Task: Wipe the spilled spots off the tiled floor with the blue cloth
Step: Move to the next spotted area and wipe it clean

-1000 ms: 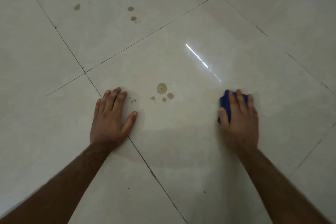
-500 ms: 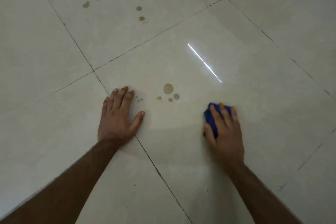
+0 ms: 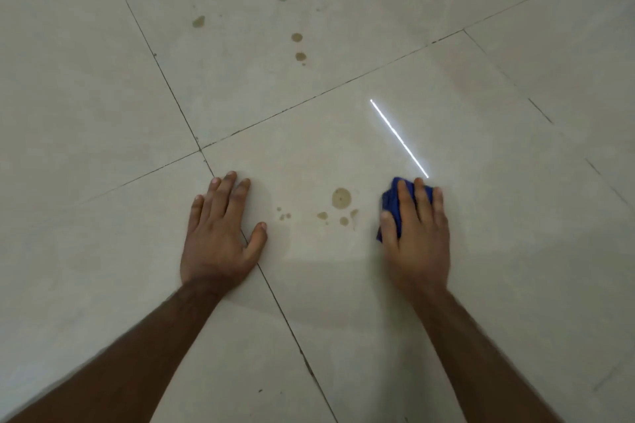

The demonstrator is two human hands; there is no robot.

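Right hand (image 3: 417,237) presses blue cloth (image 3: 391,206) flat on floor (image 3: 103,113) — spots (image 3: 341,197) just beside; left hand (image 3: 220,233) flat, fingers straight

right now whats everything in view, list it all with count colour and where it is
blue cloth: one, dark blue, bunched flat on the floor under the right hand, just right of the near spots
near spilled spots: one large and several small, brownish, between the two hands
far spilled spots: a scattered group, brownish, on the tile further ahead, towards the top of the view
tiled floor: large glossy off-white tiles with dark grout lines
light reflection: one thin white streak, on the tile above the cloth
left hand: one, flat on the floor, fingers straight, left of the near spots
right hand: one, pressing down on the cloth
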